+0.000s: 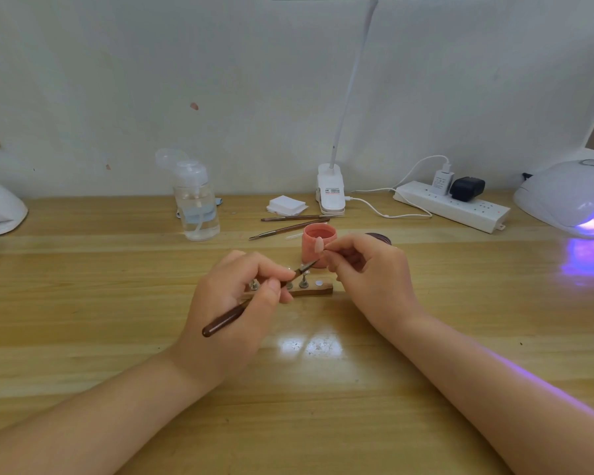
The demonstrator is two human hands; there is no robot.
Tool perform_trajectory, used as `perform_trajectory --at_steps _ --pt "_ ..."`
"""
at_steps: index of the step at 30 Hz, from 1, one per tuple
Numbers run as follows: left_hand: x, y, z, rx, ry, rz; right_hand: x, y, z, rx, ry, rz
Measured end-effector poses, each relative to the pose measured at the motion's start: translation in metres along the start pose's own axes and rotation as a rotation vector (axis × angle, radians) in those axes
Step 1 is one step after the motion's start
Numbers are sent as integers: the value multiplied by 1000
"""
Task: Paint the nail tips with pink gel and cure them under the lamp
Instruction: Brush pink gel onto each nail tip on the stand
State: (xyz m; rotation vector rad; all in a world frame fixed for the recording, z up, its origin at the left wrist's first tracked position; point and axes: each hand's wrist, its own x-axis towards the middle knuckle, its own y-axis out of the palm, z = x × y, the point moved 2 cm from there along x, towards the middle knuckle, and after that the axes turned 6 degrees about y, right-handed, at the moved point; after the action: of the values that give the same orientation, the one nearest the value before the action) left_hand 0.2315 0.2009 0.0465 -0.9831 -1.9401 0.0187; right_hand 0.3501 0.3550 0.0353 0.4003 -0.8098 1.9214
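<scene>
Both hands raised: left hand (234,296) grips brush (235,311), right hand (364,269) pinches nail tip (318,244).

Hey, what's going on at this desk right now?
A person is painting a nail tip. The left hand holds a brush with its bristles aimed at the tip, which the right hand pinches in front of the open pink gel pot. A wooden holder with metal stands lies beneath the hands. The curing lamp at the right glows purple.
</scene>
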Motion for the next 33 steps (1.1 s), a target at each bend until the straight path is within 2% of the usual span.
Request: perform_trajectory --at_steps 3,6,14,17,24,28,33 --pt "2 1 0 -34 -37 -34 0 0 0 11 5 -3" --pt "2 4 4 -88 -113 -3 -1 1 1 51 36 6" --pt "1 1 3 -237 -91 -53 0 2 -1 146 128 -1" --pt "2 5 3 -277 -147 -51 0 3 -1 158 143 9" --pt "0 2 4 -258 -103 -25 0 2 0 170 172 34" --pt "2 3 7 -266 -163 -71 0 2 -1 183 181 31" --pt "1 3 8 -270 -167 -25 0 2 -1 226 191 59"
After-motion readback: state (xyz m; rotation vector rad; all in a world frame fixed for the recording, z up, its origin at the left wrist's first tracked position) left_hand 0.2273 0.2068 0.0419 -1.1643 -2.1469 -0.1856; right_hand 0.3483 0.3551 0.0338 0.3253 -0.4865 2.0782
